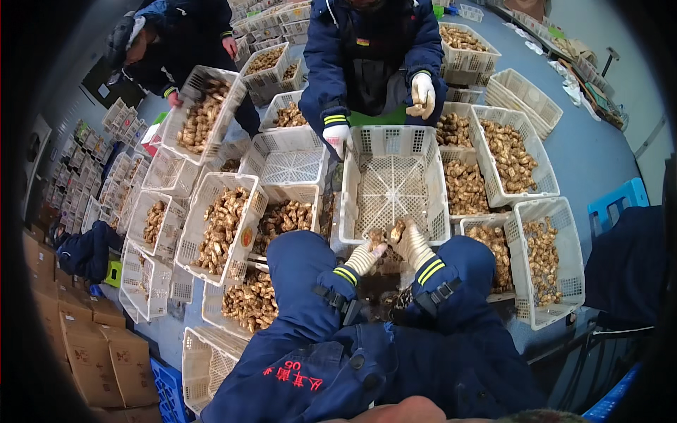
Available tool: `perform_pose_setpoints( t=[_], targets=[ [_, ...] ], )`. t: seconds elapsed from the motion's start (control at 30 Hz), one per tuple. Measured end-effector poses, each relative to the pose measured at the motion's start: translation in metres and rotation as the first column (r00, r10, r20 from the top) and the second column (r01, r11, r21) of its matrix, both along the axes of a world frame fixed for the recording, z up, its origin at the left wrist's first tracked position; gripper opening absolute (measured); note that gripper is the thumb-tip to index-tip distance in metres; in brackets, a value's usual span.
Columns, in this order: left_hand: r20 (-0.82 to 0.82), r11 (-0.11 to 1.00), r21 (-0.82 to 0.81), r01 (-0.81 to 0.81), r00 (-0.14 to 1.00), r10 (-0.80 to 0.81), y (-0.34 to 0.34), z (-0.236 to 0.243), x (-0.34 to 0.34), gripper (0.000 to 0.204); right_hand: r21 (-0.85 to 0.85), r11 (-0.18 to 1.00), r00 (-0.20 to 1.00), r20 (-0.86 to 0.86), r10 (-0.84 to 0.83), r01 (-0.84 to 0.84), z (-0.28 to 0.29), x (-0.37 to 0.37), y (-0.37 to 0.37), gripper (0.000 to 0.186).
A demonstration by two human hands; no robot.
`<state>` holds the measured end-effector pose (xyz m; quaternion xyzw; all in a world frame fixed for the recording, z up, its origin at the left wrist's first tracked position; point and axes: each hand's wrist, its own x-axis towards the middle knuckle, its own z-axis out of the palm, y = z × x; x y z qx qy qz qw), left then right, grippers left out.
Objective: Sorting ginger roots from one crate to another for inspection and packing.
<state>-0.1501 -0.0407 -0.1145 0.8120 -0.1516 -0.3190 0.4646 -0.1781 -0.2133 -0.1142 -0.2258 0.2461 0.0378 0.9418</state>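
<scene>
Both my hands wear pale striped work gloves, close together at the near edge of a white mesh crate between my knees. In my left hand is a knobbly brown mushroom, its fingers closed round it. My right hand grips another brown mushroom just beside it. The crate's slatted floor shows bare beyond my hands. More mushrooms lie below my hands, partly hidden by them. Opposite me, a co-worker's gloved hand rests at the crate's far left corner; their other hand holds a small pale brown piece.
Crates of mushrooms stand on both sides, including one at left and one at right. An empty white crate sits at the left. Another person tilts a full crate. Cardboard boxes and a blue stool flank the area.
</scene>
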Motion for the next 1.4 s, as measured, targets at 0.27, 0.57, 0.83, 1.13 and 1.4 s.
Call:
perform_pose_setpoints(
  t=[0.27,0.57,0.83,1.13,1.4],
  targets=[
    [-0.006,0.986,-0.149,-0.079,0.997,0.079,-0.005,0.0,-0.005,0.052,-0.018,0.998,0.989,0.13,0.065,-0.064,-0.001,0.003,0.002,0.055],
    [0.065,0.985,-0.158,-0.074,0.994,0.085,-0.004,0.009,-0.01,0.04,-0.371,0.896,0.93,0.168,0.326,-0.246,-0.002,-0.012,0.009,0.053],
    [-0.321,0.877,-0.441,-0.191,0.946,0.044,-0.005,0.007,-0.011,0.037,-0.477,0.818,0.909,0.084,0.409,-0.323,-0.01,-0.007,0.01,0.051],
    [-0.818,0.628,-0.536,-0.565,0.531,-0.22,-0.003,0.026,-0.011,0.033,-0.317,0.899,0.934,0.086,0.346,-0.303,0.031,-0.013,0.003,0.087],
    [-0.795,0.581,-0.596,-0.554,0.512,-0.326,-0.005,0.036,-0.011,0.037,-0.239,0.889,0.907,0.065,0.417,-0.392,0.051,-0.027,-0.002,0.079]
  ],
)
